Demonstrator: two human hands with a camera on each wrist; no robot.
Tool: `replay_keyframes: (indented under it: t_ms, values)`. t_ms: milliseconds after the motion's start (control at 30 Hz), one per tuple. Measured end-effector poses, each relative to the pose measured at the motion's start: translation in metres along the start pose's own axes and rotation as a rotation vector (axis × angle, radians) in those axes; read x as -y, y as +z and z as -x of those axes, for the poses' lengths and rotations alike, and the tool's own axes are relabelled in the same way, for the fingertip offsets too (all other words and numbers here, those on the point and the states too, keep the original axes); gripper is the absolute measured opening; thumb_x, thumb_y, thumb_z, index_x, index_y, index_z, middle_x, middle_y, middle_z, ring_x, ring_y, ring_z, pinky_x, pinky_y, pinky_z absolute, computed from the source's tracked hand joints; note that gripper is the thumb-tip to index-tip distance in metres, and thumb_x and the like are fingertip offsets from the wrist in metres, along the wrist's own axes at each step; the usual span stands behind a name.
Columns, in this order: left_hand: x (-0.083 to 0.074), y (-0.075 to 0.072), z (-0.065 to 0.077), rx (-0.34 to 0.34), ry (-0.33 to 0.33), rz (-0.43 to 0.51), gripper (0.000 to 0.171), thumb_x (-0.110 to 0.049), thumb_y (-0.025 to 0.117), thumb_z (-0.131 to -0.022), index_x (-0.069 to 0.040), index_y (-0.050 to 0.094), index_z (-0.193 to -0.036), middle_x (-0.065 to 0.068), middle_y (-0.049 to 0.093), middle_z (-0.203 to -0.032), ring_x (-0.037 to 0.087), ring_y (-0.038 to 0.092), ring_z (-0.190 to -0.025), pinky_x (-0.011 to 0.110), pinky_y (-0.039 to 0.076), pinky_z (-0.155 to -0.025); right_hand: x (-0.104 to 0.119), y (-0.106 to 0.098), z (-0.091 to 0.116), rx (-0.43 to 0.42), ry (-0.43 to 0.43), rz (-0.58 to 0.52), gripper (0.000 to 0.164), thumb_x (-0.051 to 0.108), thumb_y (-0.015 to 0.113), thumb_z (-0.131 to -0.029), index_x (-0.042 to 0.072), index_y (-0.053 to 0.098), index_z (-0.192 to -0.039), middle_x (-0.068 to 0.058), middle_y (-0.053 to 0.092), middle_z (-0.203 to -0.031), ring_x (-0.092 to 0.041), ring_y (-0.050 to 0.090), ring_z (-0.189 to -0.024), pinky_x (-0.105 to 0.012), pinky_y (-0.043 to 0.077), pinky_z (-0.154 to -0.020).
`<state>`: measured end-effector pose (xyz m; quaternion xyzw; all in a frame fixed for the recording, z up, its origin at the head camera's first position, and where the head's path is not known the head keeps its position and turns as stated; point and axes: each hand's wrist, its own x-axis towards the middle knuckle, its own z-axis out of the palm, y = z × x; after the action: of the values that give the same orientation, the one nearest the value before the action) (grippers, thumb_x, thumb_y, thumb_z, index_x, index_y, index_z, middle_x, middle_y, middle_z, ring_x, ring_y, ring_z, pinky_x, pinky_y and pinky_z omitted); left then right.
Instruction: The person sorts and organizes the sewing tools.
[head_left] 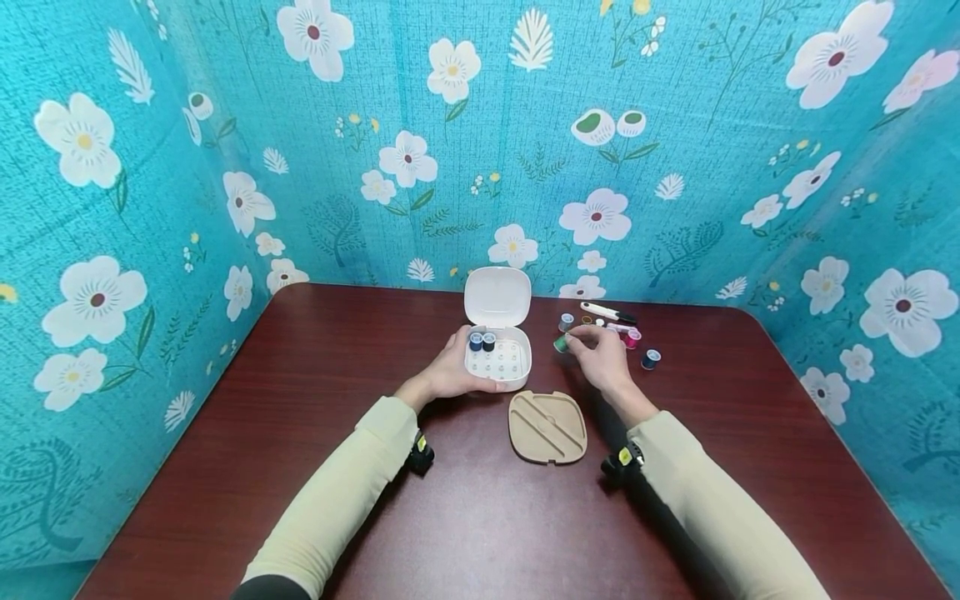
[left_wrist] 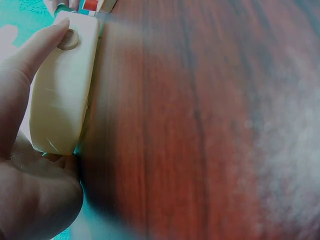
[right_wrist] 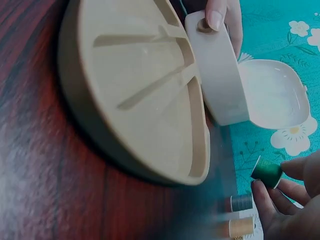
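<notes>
My left hand (head_left: 453, 367) grips a white sewing box (head_left: 516, 377) from its left side, thumb along the front by the round button (left_wrist: 69, 40). The box's lid (head_left: 497, 297) stands raised at the back. Two dark blue thread spools (head_left: 476, 342) sit side by side in the back left of the box, among rows of small pegs. To the right of the box, my right hand (head_left: 602, 360) pinches a green thread spool (right_wrist: 268, 173) between thumb and fingers. The spool is tilted. A beige divided tray (head_left: 548, 427) lies on the table in front of the box.
Around my right hand lie a grey-blue spool (head_left: 566, 321), a pink spool (head_left: 632, 338), a dark blue spool (head_left: 651, 359) and a slim white-and-black tool (head_left: 609, 312). A flowered teal cloth (head_left: 465, 208) rises behind the dark red table (head_left: 345, 333).
</notes>
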<state>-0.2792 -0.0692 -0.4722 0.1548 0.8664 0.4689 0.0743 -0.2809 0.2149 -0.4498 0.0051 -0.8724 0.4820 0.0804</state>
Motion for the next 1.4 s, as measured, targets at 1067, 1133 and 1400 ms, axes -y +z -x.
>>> replay_keyframes:
  t_ms: [1067,1133,1400]
  values:
    - [0.000,0.001,0.000,0.021,-0.016,-0.017,0.116,-0.042,0.097,-0.065,-0.011,0.027,-0.153,0.013,0.042,-0.142,0.025,0.046,-0.127,0.044,0.038,-0.109,0.027,0.033,-0.005,0.052,-0.097,0.016,0.017,0.012,0.067,-0.100,0.000,0.073,-0.110,-0.016,0.073,-0.102,-0.028,0.068,-0.092,-0.032,0.051,-0.075]
    - [0.000,0.001,0.000,0.016,-0.017,-0.018,0.116,-0.041,0.097,-0.065,-0.011,0.027,-0.153,0.012,0.042,-0.141,0.025,0.046,-0.126,0.044,0.038,-0.109,0.028,0.033,-0.005,0.048,-0.106,0.022,0.017,0.012,0.067,-0.099,0.000,0.073,-0.110,-0.016,0.073,-0.102,-0.029,0.067,-0.093,-0.034,0.050,-0.076]
    - [0.001,0.000,0.000,0.007,-0.011,-0.013,0.116,-0.041,0.098,-0.064,-0.013,0.028,-0.152,0.011,0.042,-0.140,0.024,0.046,-0.125,0.042,0.039,-0.109,0.035,0.037,-0.009,0.051,-0.135,0.052,0.017,0.014,0.068,-0.099,0.001,0.073,-0.109,-0.016,0.074,-0.101,-0.032,0.067,-0.102,-0.051,0.022,-0.107]
